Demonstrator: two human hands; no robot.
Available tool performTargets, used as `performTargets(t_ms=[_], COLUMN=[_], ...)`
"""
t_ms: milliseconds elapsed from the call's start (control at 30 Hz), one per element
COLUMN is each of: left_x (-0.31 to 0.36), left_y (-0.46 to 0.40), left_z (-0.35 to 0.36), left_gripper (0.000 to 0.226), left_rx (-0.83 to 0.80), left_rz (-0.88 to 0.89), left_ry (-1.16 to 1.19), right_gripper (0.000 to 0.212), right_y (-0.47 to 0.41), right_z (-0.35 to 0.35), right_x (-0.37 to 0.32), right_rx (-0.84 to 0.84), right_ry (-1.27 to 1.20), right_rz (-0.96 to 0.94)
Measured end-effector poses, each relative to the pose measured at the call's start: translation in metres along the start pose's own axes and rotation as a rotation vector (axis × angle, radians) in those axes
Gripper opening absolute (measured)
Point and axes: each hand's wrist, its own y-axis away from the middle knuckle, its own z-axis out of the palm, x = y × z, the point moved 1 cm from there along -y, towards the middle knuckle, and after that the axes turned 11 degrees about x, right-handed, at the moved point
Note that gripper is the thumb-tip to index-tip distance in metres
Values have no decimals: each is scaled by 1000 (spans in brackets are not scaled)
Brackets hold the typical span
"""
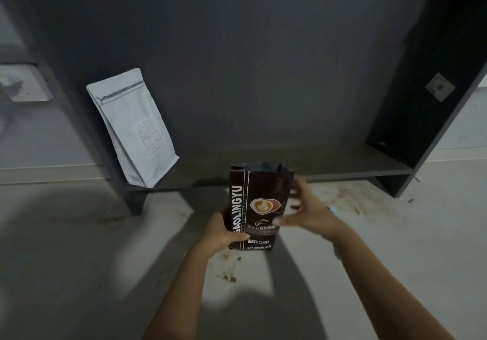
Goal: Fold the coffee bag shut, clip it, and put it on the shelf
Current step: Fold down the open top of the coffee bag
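Note:
A dark brown coffee bag point(259, 194) with white lettering and a cup picture stands upright in the air in front of a low dark shelf point(329, 167). Its top is open and unfolded. My left hand point(220, 230) grips the bag's lower left edge. My right hand point(307, 212) is blurred at the bag's right side, fingers spread, thumb near the front; whether it touches the bag is unclear. A small bluish object point(336, 251) peeks out behind my right wrist, too hidden to identify.
A white coffee bag point(134, 126) leans against the left wall of the shelf. The shelf's dark right side panel point(427, 76) carries a small label. The pale floor point(79, 260) below has brown stains. A wall plate point(23, 82) sits at far left.

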Motion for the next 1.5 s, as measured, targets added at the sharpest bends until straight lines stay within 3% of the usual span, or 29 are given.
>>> performTargets(t_ms=[67,200,267,500,700,833,967,1100,1300,1500], left_x=[3,6,4,9,4,9,19,15,8,43], left_y=[2,10,15,16,19,14,16,14,2,-5], left_z=[1,4,6,18,24,10,11,15,7,6], left_gripper=[63,51,52,60,58,35,30,20,19,44], left_rx=[-5,36,46,-6,-88,-41,5,30,-10,88], left_rz=[3,33,36,-14,-2,125,199,270,267,286], left_ry=[6,58,82,-25,-200,-494,-662,-564,-573,-288], right_gripper=[100,78,68,71,77,54,35,27,35,60], right_y=[3,8,10,13,7,5,5,7,-2,-13], right_z=[26,43,39,41,46,41,34,22,17,10], right_x=[28,44,47,49,54,49,43,51,47,25], right_rx=[-87,130,161,180,157,146,131,217,119,240], right_ry=[-20,-76,-36,32,203,451,539,490,483,-21], right_rz=[89,74,51,89,157,129,116,78,94,158])
